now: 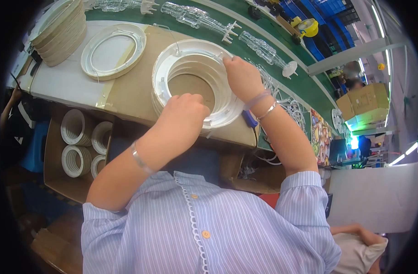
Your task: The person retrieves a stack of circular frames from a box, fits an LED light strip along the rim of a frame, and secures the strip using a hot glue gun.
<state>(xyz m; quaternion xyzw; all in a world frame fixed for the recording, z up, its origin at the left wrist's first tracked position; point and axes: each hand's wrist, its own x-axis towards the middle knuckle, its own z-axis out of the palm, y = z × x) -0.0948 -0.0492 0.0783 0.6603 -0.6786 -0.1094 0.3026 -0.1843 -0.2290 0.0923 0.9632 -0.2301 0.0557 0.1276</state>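
A stack of white ring-shaped frames stands on the cardboard-covered bench before me. My left hand is closed at the near side of the top ring, with its fingertips over the inner opening and partly hidden. On the far right of the same ring, my right hand is closed with thumb and index finger at the rim. Whether either hand also pinches something small, such as a wire, cannot be made out. A thin wire rises from the ring's far edge. To the left lies a single white ring.
A tall stack of rings stands at the far left. Clear plastic lamp-like parts lie on the green conveyor. White cables and a blue tool are at right. Below left, a cardboard box holds smaller rings.
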